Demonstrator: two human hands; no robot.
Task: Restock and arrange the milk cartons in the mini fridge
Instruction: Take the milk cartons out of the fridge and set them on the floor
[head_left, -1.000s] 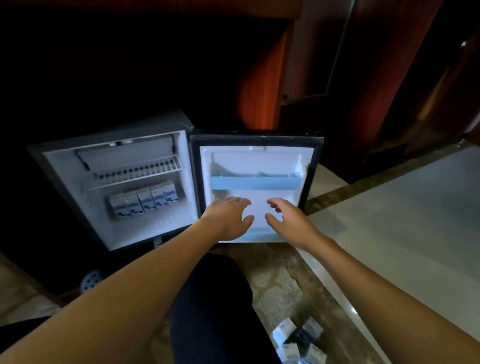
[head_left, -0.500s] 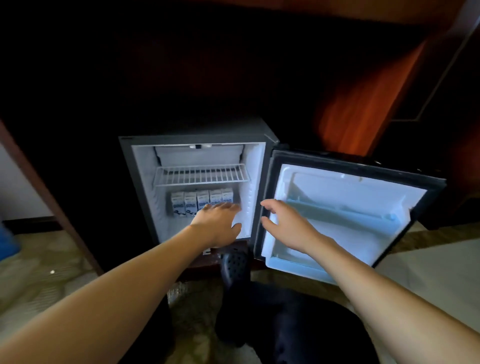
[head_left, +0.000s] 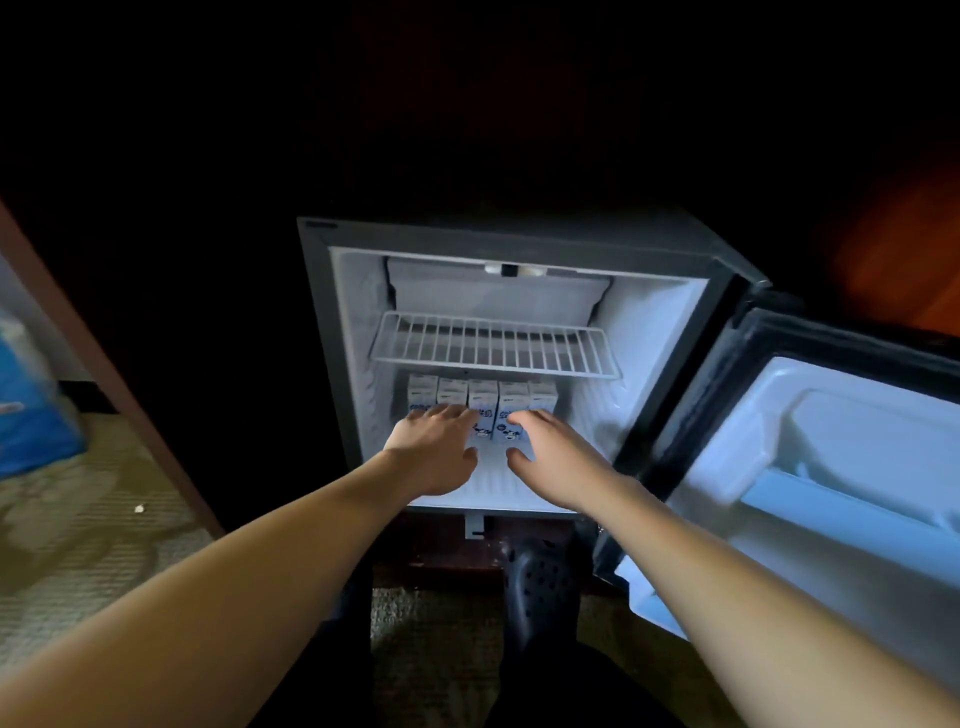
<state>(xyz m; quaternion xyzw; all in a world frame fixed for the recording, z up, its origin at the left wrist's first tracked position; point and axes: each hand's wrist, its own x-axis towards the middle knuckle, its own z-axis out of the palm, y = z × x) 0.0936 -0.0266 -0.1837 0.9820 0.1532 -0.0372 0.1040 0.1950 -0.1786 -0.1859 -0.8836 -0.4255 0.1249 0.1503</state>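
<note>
While mini fridge (head_left: 318, 338) stands with door (head_left: 852, 415) swung right, wire shelf (head_left: 493, 345) sits above milk cartons (head_left: 483, 400) rowed at back of floor. Left hand (head_left: 439, 457), right hand (head_left: 553, 457) at row: fingers straight, near together, thumbs apart; contact unclear.

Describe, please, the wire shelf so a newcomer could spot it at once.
Look inside the open mini fridge. The wire shelf spans its upper part, just above the row of milk cartons. Unlike the solid panel above it, it is an open white grid.
</note>
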